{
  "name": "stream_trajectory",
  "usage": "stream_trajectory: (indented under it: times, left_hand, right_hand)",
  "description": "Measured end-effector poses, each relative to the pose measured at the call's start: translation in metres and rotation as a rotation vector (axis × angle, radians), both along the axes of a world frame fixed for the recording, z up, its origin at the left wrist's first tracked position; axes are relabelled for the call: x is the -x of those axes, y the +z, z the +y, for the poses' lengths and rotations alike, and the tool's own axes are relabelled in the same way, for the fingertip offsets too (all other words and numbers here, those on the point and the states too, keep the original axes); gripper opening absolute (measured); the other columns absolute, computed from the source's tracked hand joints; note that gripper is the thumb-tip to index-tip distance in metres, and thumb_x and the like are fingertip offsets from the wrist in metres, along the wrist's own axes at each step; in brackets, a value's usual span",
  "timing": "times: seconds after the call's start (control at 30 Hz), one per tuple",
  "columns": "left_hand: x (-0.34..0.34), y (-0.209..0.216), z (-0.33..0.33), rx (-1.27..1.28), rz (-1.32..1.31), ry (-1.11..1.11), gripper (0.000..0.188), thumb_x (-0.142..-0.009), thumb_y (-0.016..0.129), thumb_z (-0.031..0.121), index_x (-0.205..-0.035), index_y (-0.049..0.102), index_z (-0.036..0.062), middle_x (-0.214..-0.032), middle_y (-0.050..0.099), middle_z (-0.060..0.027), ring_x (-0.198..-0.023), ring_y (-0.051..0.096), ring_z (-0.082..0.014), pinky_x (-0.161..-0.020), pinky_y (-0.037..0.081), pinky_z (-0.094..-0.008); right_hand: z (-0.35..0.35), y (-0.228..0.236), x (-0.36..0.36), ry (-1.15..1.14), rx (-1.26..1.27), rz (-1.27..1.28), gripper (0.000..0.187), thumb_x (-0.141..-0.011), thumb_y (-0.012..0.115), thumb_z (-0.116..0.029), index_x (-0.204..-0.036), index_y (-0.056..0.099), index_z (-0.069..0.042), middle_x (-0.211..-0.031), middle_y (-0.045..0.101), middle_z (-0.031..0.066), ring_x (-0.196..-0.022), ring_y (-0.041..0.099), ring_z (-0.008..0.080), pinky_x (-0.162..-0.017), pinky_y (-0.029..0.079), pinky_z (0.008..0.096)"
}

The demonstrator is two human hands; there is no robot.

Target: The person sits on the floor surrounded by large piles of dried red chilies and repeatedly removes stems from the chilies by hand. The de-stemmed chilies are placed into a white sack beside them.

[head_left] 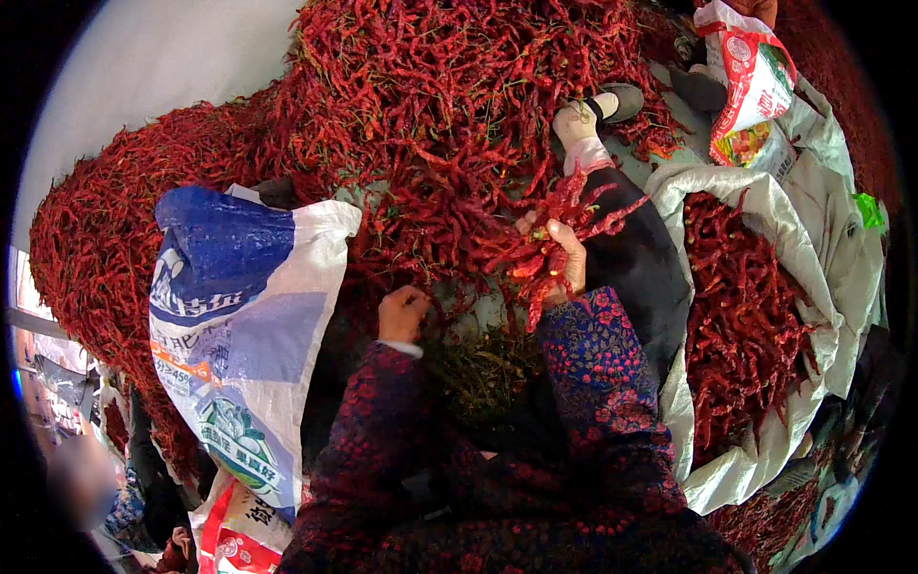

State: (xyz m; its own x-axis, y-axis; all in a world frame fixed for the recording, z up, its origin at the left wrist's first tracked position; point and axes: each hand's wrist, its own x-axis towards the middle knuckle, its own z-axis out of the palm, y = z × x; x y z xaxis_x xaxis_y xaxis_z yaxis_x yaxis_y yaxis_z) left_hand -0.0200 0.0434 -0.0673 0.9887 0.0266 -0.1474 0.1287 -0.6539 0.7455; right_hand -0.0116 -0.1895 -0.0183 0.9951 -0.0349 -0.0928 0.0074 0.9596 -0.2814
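Observation:
My right hand (572,256) is closed round a bunch of dried red chili peppers (598,206), whose tips stick out past the fingers on both sides. To its left, my left hand (404,314) is curled in at the near edge of the chili pile (430,86). Its fingertips are in shadow, and I cannot see what they hold. Between my forearms, low down, lies a heap of greenish-brown stems (486,368). Both my sleeves (604,354) are dark with a flower pattern.
An open white sack (674,411) of red chilies stands to my right. A blue and white printed sack (253,287) lies over my left side. A leg with a dark shoe (623,100) stretches toward the pile. Another person (86,483) is at the lower left.

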Motion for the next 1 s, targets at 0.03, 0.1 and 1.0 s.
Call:
stream_trajectory:
  times: [0.03,0.1,1.0]
  left_hand:
    - [0.008,0.008,0.001,0.115,0.044,-0.033,0.009,-0.07,0.053,0.002,-0.078,0.058,0.001,-0.062,0.056,-0.0123,-0.055,0.053,-0.0219,-0.053,0.041,-0.0286]
    - [0.025,0.033,-0.005,0.269,0.107,-0.157,0.011,-0.07,0.053,0.0,-0.079,0.059,0.0015,-0.066,0.057,-0.0091,-0.059,0.053,-0.0166,-0.056,0.041,-0.0257]
    - [-0.04,0.129,-0.1,-0.058,-0.505,-0.518,0.003,-0.069,0.057,0.004,-0.071,0.059,0.0015,-0.066,0.058,-0.0126,-0.06,0.057,-0.0265,-0.054,0.044,-0.0315]
  right_hand:
    - [-0.002,-0.008,0.0,0.003,-0.011,-0.023,0.027,-0.075,0.055,-0.018,-0.095,0.052,0.001,-0.087,0.054,0.011,-0.088,0.05,0.0216,-0.08,0.041,0.0354]
    - [-0.008,-0.02,0.001,0.007,-0.029,-0.073,0.028,-0.075,0.055,-0.018,-0.094,0.052,0.002,-0.088,0.054,0.011,-0.089,0.05,0.0213,-0.081,0.04,0.0344]
    - [0.007,0.012,0.003,0.02,0.779,-0.008,0.052,-0.055,0.065,0.009,-0.105,0.051,0.002,-0.099,0.057,0.006,-0.089,0.054,0.0159,-0.081,0.042,0.0285]
